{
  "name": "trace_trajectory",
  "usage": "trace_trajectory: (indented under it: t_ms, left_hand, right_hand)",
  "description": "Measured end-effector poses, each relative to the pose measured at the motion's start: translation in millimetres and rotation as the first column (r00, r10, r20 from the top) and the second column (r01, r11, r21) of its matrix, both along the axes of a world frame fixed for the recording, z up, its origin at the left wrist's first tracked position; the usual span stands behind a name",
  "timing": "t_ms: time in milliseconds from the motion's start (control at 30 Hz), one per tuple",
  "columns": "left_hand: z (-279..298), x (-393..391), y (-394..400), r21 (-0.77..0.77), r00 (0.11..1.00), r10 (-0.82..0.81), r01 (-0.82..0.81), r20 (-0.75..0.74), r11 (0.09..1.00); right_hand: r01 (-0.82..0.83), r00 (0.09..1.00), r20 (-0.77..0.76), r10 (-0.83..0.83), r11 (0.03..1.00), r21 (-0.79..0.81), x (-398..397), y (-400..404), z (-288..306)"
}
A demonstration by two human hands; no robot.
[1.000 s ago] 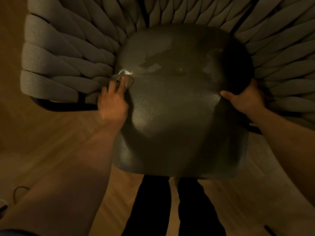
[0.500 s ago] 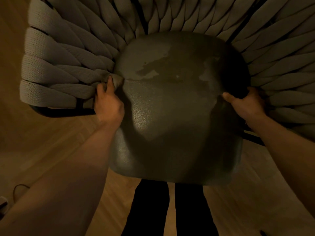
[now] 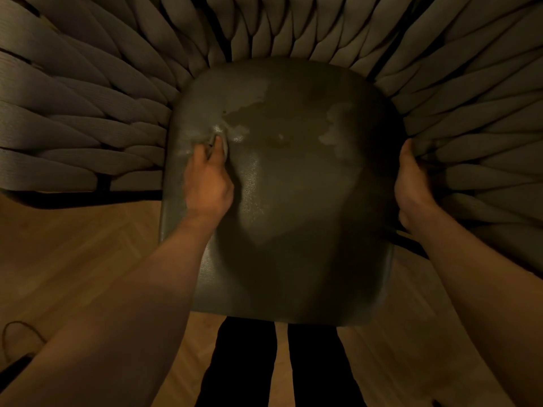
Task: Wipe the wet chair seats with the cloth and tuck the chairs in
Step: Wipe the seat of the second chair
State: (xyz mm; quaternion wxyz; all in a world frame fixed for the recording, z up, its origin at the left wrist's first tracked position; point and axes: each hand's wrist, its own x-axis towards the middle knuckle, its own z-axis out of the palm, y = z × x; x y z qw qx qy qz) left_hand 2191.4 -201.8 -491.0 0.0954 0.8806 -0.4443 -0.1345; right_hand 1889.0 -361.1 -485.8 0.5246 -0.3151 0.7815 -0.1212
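A dark grey chair seat [image 3: 293,224] fills the middle of the head view, with pale wet patches [image 3: 249,104] across its far half. My left hand [image 3: 207,177] grips a small grey cloth [image 3: 219,135] and presses it on the seat's left side, at the edge of a wet patch. My right hand [image 3: 411,183] holds the seat's right edge, its fingers hidden between the seat and the woven back. The cloth is mostly covered by my fingers.
Thick woven grey rope bands [image 3: 88,118] of the chair's back and arms curve around the seat on three sides. A black frame bar [image 3: 88,198] runs low on the left. Wooden parquet floor [image 3: 73,259] lies below, with a dark cable [image 3: 17,336] at the lower left.
My left hand has slid the cloth from the seat's left rim inward onto the seat surface. The view has come closer to the chair. My right hand stays on the right edge.
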Motion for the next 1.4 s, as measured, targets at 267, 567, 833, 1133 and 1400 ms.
trace_trajectory:
  t_ms: [267, 567, 833, 1133, 1400]
  left_hand:
    - [11.7, -97.6, -45.2, 0.057, 0.975, -0.205, 0.21, -0.085, 0.976]
    - [10.7, -209.1, -96.3, 0.062, 0.89, -0.427, 0.441, -0.163, 0.895]
    - [11.2, -237.7, -120.3, 0.017, 0.809, -0.538, 0.557, -0.239, 0.83]
    - [11.0, -183.7, -107.0, 0.101, 0.778, -0.627, 0.627, -0.033, 0.772]
    - [11.6, -104.9, -78.5, 0.212, 0.864, -0.501, 0.482, 0.043, 0.85]
  right_hand:
    - [0.059, 0.984, 0.16, -0.072, 0.995, 0.082, -23.4, -8.3, -22.8]
    - [0.06, 0.968, 0.244, -0.06, 0.998, 0.008, -3.1, 5.3, 14.9]
    - [0.053, 0.984, 0.17, -0.044, 0.997, -0.047, -1.7, 6.1, 14.5]
    - [-0.343, 0.927, -0.221, 0.302, 0.923, -0.175, 13.2, -4.9, 22.9]
    - [-0.465, 0.873, -0.192, 0.448, 0.884, -0.051, 32.3, -36.3, 19.9]
